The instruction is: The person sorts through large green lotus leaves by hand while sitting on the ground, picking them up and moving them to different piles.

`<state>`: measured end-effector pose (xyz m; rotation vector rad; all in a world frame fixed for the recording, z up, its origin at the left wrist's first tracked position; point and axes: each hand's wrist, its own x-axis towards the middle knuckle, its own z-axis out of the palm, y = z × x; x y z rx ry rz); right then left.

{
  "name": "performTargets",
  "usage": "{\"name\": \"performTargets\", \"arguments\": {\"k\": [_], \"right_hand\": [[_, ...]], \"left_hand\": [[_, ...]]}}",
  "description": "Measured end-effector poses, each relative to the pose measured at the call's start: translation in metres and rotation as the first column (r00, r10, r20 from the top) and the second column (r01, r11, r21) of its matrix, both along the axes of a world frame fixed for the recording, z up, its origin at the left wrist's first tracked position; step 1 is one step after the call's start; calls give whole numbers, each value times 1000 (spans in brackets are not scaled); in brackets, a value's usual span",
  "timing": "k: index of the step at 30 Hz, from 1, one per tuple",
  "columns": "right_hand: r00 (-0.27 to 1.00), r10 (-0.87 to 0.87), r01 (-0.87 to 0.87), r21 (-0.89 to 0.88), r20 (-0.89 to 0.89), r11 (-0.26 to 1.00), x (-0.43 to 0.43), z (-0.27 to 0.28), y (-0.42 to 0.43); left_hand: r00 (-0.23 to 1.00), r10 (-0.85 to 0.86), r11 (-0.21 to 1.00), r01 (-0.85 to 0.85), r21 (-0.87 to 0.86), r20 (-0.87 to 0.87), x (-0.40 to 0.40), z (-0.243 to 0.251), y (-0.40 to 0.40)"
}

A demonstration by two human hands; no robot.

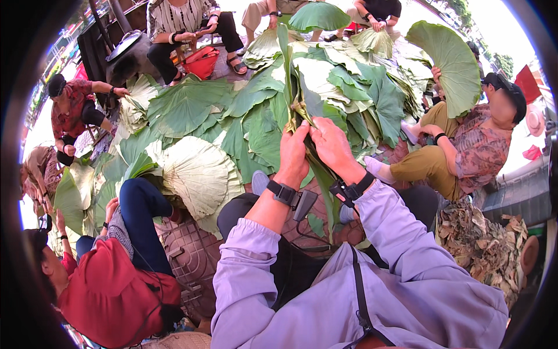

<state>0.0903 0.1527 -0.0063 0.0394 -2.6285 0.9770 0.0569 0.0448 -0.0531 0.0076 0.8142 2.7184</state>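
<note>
Both my hands meet above the near edge of a broad pile of lotus leaves point(257, 131). My left hand point(295, 150) and my right hand point(333, 141) pinch a folded lotus leaf bundle point(301, 109) between thumbs and fingers, at its yellowish, gathered part. One green blade of the bundle stands upright beyond my fingers, and another part hangs down between my wrists. The fingertips under the bundle are partly hidden. A stack of pale, fanned lotus leaves point(196, 174) lies left of my hands.
Several people sit around the pile; a person at right point(471, 144) holds up a large leaf point(449, 65), and a person in red point(113, 288) sits close at left. A red bag point(201, 62) is across the pile. Dry brown leaves point(479, 244) are heaped at right on the paving.
</note>
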Motion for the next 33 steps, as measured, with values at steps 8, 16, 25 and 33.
{"name": "performTargets", "arguments": {"k": [8, 16, 25, 33], "right_hand": [[983, 103, -123, 129, 152, 984, -1, 14, 1], [964, 229, -249, 153, 138, 956, 6, 15, -8], [934, 336, -324, -106, 121, 940, 19, 7, 20], [941, 290, -244, -245, 175, 938, 41, -6, 46]], "left_hand": [[1000, -23, 999, 24, 38, -7, -1, 3, -2], [999, -16, 999, 17, 30, -46, 2, 9, -20], [999, -15, 997, 18, -73, 48, -8, -1, -10], [1000, 11, 968, -13, -250, -9, -7, -12, 4]]}}
